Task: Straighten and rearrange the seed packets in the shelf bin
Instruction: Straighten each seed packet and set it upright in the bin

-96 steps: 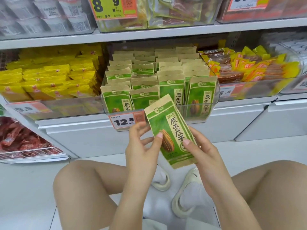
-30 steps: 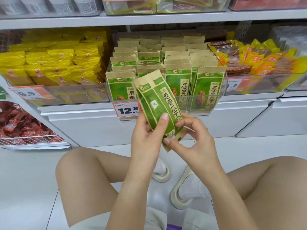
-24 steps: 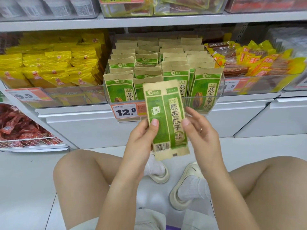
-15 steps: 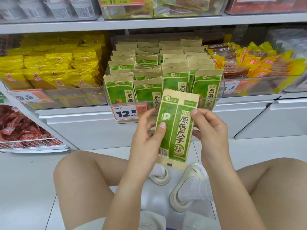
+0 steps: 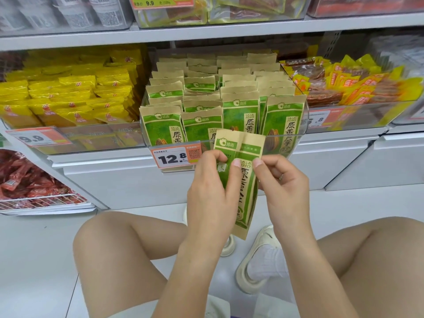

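A green and kraft-paper seed packet (image 5: 246,180) hangs upright in front of the shelf, its side gusset towards me. My left hand (image 5: 211,193) grips its left edge, thumb across the front. My right hand (image 5: 281,184) pinches the right edge near the top, a ring on one finger. Behind it a clear plastic bin (image 5: 300,127) on the shelf holds several rows of the same seed packets (image 5: 241,118), standing upright, the front left ones lower than the front right ones.
Yellow snack packets (image 5: 75,97) fill the bin to the left; orange and yellow packets (image 5: 358,86) fill the bin on the right. A 12.8 price tag (image 5: 174,157) hangs on the seed bin. Red packets (image 5: 25,180) lie lower left. My knees and sandals are below.
The packet has been turned from front-facing to side-on and now hangs more upright. Both hands have slid up to grip it nearer the top.
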A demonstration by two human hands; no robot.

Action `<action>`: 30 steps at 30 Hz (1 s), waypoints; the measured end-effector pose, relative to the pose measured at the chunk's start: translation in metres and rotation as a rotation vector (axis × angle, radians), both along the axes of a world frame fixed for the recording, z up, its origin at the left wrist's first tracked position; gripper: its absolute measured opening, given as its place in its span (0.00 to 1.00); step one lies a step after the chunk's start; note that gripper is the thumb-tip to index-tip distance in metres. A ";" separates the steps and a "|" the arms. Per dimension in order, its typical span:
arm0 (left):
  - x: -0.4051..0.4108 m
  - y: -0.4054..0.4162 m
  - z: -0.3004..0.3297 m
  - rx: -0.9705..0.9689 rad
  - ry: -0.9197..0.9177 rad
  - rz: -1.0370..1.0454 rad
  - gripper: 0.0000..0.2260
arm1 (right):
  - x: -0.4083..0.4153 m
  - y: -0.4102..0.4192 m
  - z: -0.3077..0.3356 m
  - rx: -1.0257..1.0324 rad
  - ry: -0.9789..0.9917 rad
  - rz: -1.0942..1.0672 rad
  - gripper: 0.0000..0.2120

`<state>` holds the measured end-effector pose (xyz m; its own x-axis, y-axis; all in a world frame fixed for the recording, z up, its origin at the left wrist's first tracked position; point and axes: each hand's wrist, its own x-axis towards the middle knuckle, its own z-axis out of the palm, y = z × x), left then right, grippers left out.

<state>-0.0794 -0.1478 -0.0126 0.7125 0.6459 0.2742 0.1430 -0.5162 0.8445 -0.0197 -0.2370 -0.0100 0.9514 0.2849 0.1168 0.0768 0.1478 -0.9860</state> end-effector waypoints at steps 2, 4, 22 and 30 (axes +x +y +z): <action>0.000 -0.001 0.000 0.005 -0.013 -0.016 0.06 | 0.000 0.000 -0.001 -0.003 -0.006 0.005 0.05; 0.001 -0.001 -0.001 0.019 -0.016 -0.026 0.05 | 0.000 -0.001 -0.001 0.005 -0.006 0.003 0.05; -0.001 0.003 0.005 -0.714 -0.175 -0.177 0.17 | 0.002 -0.008 0.004 0.044 0.173 0.121 0.08; -0.004 0.005 0.009 -0.789 -0.160 -0.243 0.14 | -0.003 -0.005 0.011 0.077 0.178 0.141 0.06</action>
<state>-0.0832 -0.1424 -0.0040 0.8475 0.5240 -0.0842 -0.0476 0.2332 0.9713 -0.0225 -0.2422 0.0011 0.9104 0.4130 -0.0226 -0.1240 0.2203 -0.9675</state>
